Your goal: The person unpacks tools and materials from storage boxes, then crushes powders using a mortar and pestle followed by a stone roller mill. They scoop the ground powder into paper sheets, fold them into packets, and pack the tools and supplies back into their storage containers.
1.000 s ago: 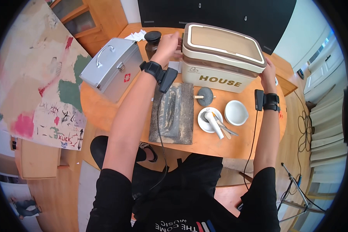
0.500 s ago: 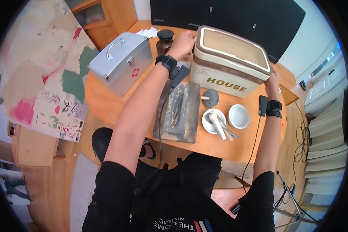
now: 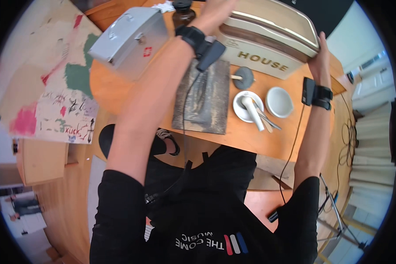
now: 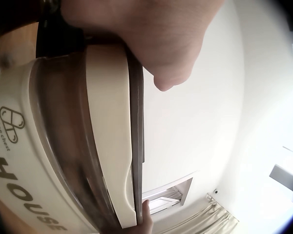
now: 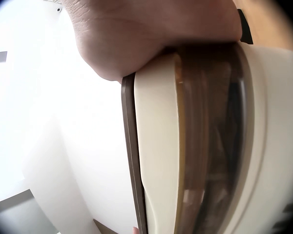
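A cream medicine chest point(image 3: 263, 62) marked HOUSE, with a brown translucent band and lidded top, stands at the back of the wooden table. My left hand point(image 3: 215, 15) grips its left end near the lid; the head view's top edge cuts off part of that hand. At the opposite end my right hand point(image 3: 320, 60) holds the side, thumb up along the lid's edge. The left wrist view shows the left hand point(image 4: 151, 36) against the chest's end beside the lid point(image 4: 110, 112). In the right wrist view the right hand point(image 5: 161, 31) covers the other end; most fingertips are hidden.
Left of the chest stand a silver case point(image 3: 134, 42) and a dark jar point(image 3: 183, 15). Nearer lie a dark board point(image 3: 202, 99), a round grey stone point(image 3: 244, 78), a dish point(image 3: 240, 112) with a white pestle and tools, and a white bowl point(image 3: 279, 102). Cables hang from both wrists.
The head view has tilted, so the table's objects appear higher. My left hand has shifted from the chest's side up toward its lid corner. The chest keeps its place beside the bowl and stone.
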A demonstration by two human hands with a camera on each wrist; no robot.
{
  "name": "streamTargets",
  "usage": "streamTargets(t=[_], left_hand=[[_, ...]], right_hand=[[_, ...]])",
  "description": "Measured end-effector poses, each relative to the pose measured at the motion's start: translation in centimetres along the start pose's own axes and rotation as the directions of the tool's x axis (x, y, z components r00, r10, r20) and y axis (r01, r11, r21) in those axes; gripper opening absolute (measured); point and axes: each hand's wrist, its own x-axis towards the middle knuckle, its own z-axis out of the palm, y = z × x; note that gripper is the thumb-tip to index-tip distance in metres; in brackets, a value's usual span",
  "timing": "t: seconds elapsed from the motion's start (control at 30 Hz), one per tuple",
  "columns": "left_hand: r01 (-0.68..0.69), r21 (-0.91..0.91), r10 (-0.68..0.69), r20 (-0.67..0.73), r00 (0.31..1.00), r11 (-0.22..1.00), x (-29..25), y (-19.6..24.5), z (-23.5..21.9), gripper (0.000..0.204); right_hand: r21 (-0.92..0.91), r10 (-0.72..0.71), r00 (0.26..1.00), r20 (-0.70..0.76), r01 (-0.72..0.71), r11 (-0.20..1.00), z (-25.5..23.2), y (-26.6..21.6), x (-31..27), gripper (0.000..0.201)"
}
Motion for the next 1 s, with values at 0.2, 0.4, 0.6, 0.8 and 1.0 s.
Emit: streamTargets(t=[0.2,0.4,0.6,0.8,1.0], left_hand=[[0.018,-0.353,-0.057,-0.102,0.993,0.935,-1.6,6.3,2.3,0.034],[-0.214,-0.028,0.215,0.213,0.953,0.977,-12.5,11.7,5.4,0.033],[-0.654,0.272,0.26,0.759,0.597,0.706,-18.8,6.1,7.9,0.05],[-0.751,0.418,0.119,0.83,0.544,0.511,-20.8,1.6,12.5,0.034],[-0.732,0.639,-0.034,0.758,0.651,0.236,-20.6,-0.2,12.8,0.033]], right_hand=[[0.06,-0.181,0.976,0.125,0.175,0.983,-3.8,-4.0,0.7,0.031],[0.105,-0.219,0.926,-0.306,0.262,0.959,-8.4,-9.4,-15.0,0.041],[-0.22,-0.214,0.879,-0.427,0.129,0.967,-31.1,-9.3,-29.7,0.07],[-0.27,0.022,0.937,-0.348,-0.123,0.955,-31.1,-2.8,-37.5,0.078],[-0.117,0.127,0.942,-0.309,-0.17,0.978,-25.5,3.2,-38.0,0.074]])
